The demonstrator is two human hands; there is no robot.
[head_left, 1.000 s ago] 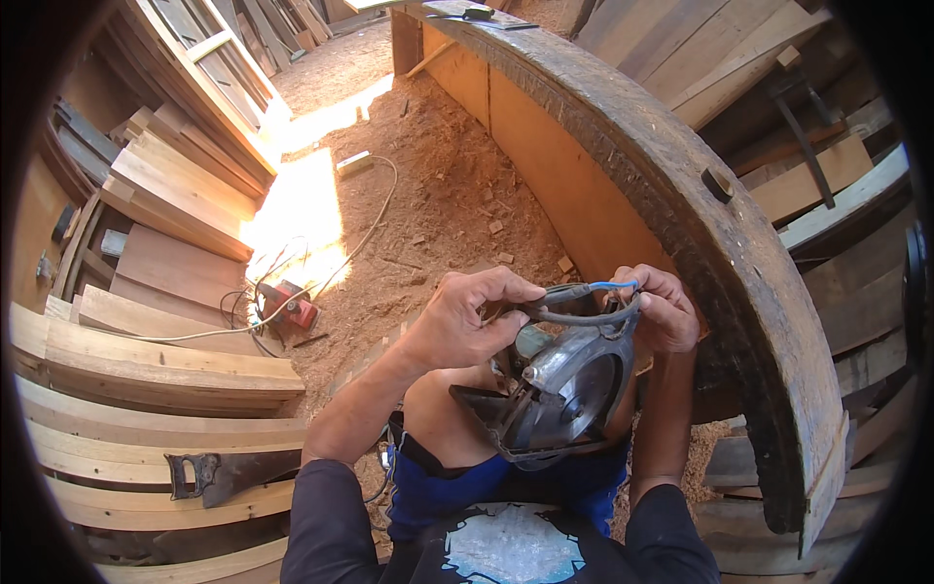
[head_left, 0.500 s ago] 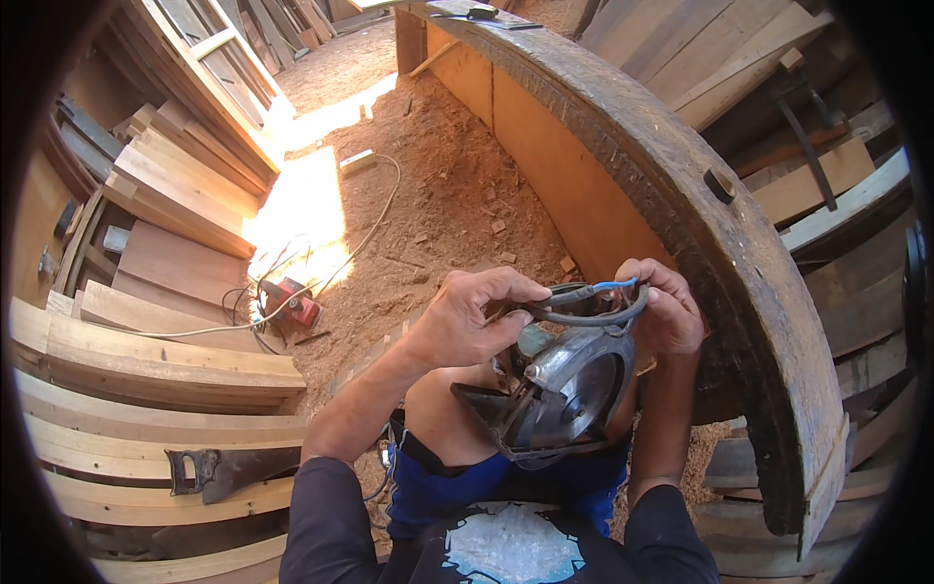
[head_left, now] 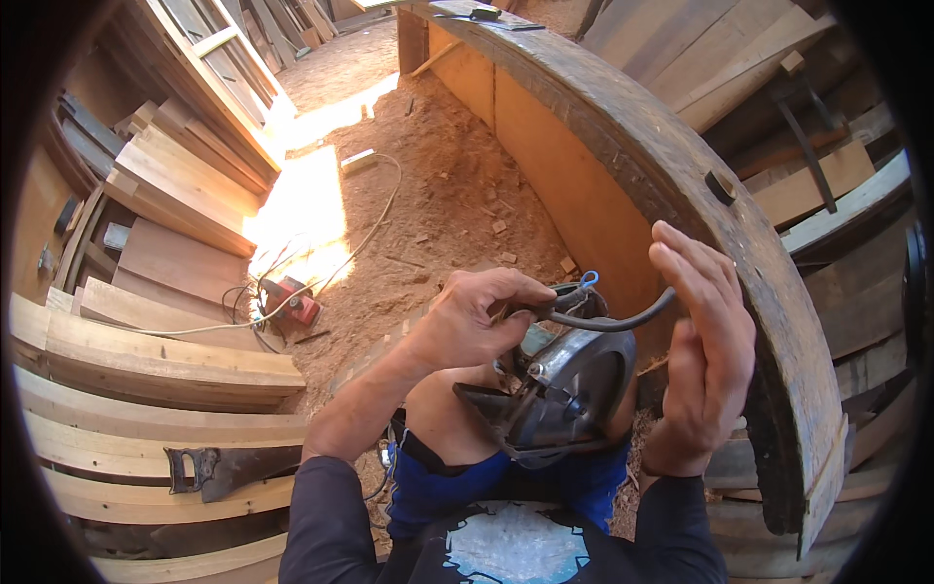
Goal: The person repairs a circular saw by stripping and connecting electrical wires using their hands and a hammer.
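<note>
A circular saw [head_left: 530, 414] with a metal guard and round blade [head_left: 582, 397] rests across my lap. My left hand [head_left: 486, 316] is closed in a pinch on a black power cable [head_left: 615, 323] above the saw. From beside these fingertips a small loop of blue wire [head_left: 589, 279] sticks up. The cable curves right, and its other end points at my right hand [head_left: 708, 341]. That hand is raised with the fingers stretched up and holds nothing; whether it brushes the cable end I cannot tell.
A long workbench [head_left: 681, 146] curves along my right. Stacked boards [head_left: 156, 360] and a handsaw [head_left: 233, 470] lie at left. A red power tool [head_left: 292, 302] with tangled cords sits on the sawdust-covered floor [head_left: 438, 204]. A tape measure [head_left: 484, 15] is on the bench's far end.
My right hand has let go of the cable and blue wire and moved right, its fingers opening upward. The blue wire now stands as a loop near my left hand, which stays in place.
</note>
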